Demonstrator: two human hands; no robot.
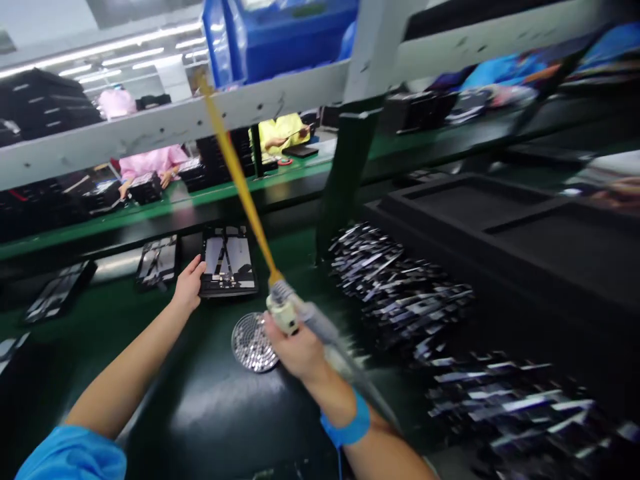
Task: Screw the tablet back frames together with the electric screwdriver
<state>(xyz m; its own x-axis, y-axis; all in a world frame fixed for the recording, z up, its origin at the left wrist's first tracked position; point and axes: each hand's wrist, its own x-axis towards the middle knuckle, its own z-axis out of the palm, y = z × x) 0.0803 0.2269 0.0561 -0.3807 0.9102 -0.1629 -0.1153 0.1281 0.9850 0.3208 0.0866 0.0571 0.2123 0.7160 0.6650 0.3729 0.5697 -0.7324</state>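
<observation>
While the left hand [189, 285] is resting flat against the tablet [228, 261], the right hand [295, 347], clamping the screwdriver [285, 310], should be holding it upright

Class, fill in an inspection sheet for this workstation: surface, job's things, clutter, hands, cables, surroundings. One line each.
Surface: dark green bench mat, glossy, with light glare.
Job's things: opened tablet device lying flat; powered screwdriver; round screw dish beside it.
Clutter: heaps of small flat metal parts; black foam trays at right.
Hands: left hand touches the device's left edge; right hand closed round the screwdriver, blue wrist strap on.
Cables: yellow line rising from the screwdriver to the overhead rail.
Surroundings: more opened devices on the left; co-workers in pink and yellow across the line; blue bin overhead.
</observation>
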